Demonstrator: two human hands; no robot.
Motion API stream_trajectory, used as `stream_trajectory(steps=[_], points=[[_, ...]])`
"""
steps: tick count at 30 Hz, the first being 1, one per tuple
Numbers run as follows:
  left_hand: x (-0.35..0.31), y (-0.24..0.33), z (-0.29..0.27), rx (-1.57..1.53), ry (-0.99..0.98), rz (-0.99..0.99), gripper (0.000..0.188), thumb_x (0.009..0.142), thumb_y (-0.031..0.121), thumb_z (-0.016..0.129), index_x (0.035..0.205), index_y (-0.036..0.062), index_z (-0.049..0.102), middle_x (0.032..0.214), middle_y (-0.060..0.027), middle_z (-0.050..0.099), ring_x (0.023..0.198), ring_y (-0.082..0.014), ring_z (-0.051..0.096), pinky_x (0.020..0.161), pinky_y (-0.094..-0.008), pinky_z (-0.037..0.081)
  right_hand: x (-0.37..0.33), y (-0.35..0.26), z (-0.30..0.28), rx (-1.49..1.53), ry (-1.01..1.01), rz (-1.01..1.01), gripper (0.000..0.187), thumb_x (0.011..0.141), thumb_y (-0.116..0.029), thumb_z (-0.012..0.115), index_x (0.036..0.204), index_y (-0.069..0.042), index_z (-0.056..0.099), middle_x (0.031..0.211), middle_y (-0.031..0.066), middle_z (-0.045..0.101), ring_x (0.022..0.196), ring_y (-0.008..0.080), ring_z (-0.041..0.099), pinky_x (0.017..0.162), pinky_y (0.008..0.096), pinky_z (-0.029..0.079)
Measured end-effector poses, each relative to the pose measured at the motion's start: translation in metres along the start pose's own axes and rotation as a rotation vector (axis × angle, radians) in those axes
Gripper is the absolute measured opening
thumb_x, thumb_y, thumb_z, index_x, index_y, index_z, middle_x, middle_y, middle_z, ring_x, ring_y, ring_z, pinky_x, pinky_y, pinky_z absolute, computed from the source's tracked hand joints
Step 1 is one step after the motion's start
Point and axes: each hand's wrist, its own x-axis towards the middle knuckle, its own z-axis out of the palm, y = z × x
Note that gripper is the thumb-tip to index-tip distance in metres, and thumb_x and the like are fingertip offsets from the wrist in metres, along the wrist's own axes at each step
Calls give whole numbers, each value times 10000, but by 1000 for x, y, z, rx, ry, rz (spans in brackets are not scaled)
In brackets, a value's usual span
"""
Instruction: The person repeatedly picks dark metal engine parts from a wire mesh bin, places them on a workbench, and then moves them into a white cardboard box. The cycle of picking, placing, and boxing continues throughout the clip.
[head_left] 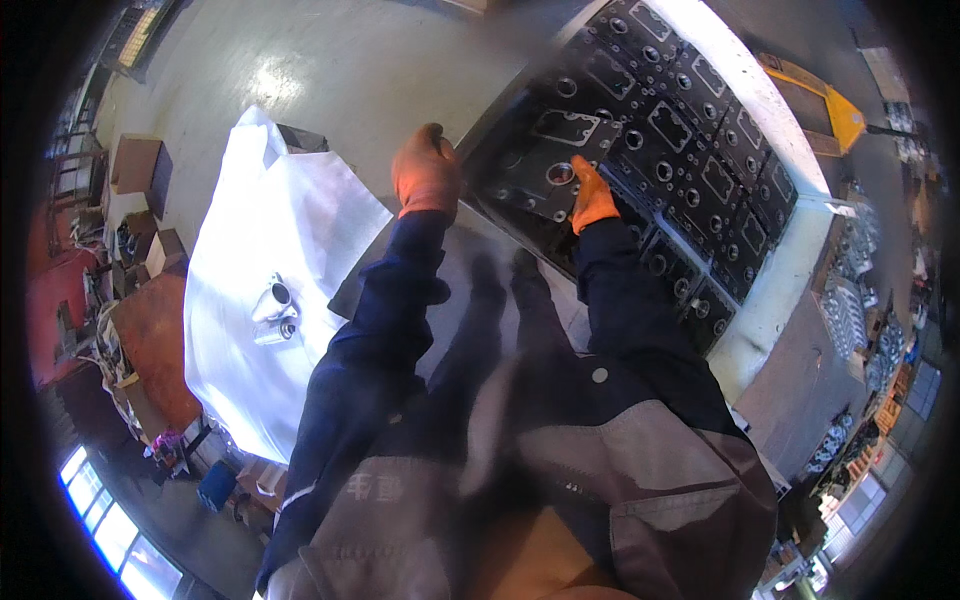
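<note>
A black metal casting [530, 160] with round holes and a rectangular opening lies tilted at the near left corner of a crate, ahead of me. My left hand [427, 172], in an orange glove, is closed at the casting's left edge, its fingertips partly hidden. My right hand [593, 197], gloved in the same orange, grips its right side with the thumb or a finger laid along the top. Several similar black castings [690, 150] fill the crate in rows beyond and to the right of my right hand.
The crate has a pale thick rim [775, 90]. At my left a white plastic sheet [250, 220] carries silver metal fittings [275, 305]. Cardboard boxes [135, 165] stand further left. A yellow pallet jack [840, 120] is at the far right, above shelves of silver parts [845, 315].
</note>
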Motion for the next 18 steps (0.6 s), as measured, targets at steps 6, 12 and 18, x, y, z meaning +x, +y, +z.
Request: stream_trajectory(steps=[6,12,18], points=[[0,-7,8,47,9,-27,280,891,178,551,1124,102,686,994,-143,727,928,-299,705,838,-380,533,41,49,-50,-800,-61,-286,360,967,-189,572,1305,-66,583,1236,124,632,1046,223,611,893,337,493],[-2,-20,14,-19,5,-62,263,870,209,574,1093,135,691,1032,-148,713,976,-358,672,872,-420,523,47,54,-68,-1286,-194,3,470,981,-309,512,1397,-93,478,1371,175,539,1196,340,554,1013,414,445],[-2,-23,14,-26,20,-46,268,857,178,575,1095,120,684,1019,-153,715,964,-340,682,872,-397,524,70,84,-88,-1213,-307,224,502,1007,-323,454,1458,-114,382,1451,180,450,1302,366,456,1056,505,391]])
